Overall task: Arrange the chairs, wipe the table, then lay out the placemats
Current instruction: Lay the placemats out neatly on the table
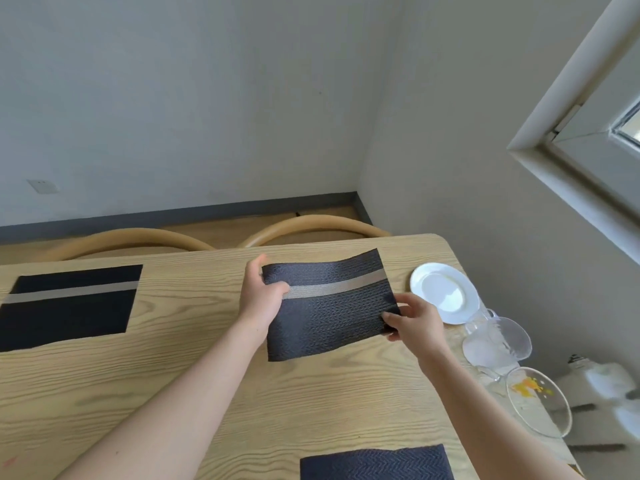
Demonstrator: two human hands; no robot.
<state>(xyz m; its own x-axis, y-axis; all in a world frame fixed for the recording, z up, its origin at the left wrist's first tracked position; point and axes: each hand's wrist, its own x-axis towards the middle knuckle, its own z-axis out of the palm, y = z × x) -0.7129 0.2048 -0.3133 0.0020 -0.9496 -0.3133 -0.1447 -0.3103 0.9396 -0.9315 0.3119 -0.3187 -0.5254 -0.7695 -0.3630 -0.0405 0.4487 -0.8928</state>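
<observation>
I hold a dark woven placemat [332, 317] with a beige stripe just above the far right part of the wooden table [207, 393]. My left hand [261, 296] grips its left edge, thumb on top. My right hand [414, 322] pinches its right edge. The mat bows slightly between them. A second placemat [69, 306] lies flat at the far left. A third placemat [377, 462] lies at the near edge, partly out of view. Two curved wooden chair backs [311, 225] [128, 239] stand behind the table's far side.
A white plate [443, 292] sits near the table's right edge, close to the held mat. Next to it are clear glass dishes [498, 337] and a glass plate with yellow bits [536, 400]. Walls meet in the corner behind; a window frame [571, 161] juts in at right.
</observation>
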